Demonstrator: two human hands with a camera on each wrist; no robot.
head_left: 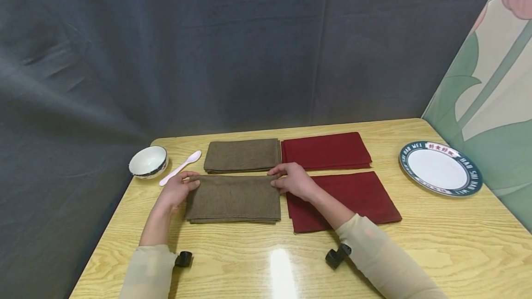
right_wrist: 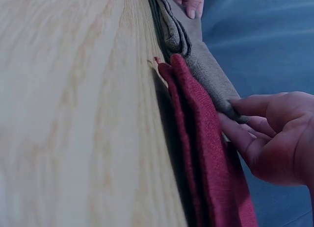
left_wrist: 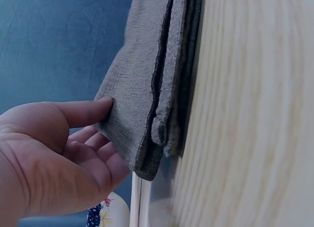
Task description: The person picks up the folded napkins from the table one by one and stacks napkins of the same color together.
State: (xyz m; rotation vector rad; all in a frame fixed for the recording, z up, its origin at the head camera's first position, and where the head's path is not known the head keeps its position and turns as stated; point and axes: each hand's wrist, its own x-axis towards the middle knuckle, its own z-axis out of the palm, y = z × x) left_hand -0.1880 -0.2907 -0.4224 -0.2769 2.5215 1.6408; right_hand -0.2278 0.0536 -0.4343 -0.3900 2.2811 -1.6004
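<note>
A folded brown cloth [head_left: 233,200] lies in the front row on the table, with a hand at each of its far corners. My left hand [head_left: 178,190] pinches its far left corner; in the left wrist view the thumb [left_wrist: 91,112] lies on top and the fingers go beneath the layers. At the far right corner my right hand [head_left: 294,181] pinches the cloth between thumb and fingers, seen also in the right wrist view. Beside it on the right is a folded red cloth [head_left: 349,197], partly covered by the right forearm.
Behind lie a second folded brown cloth [head_left: 243,155] and a second red cloth [head_left: 326,150]. A white bowl [head_left: 148,161] and a pale pink spoon [head_left: 180,168] are at the back left. At the right, a plate [head_left: 440,168] with a green rim rests near the table's edge.
</note>
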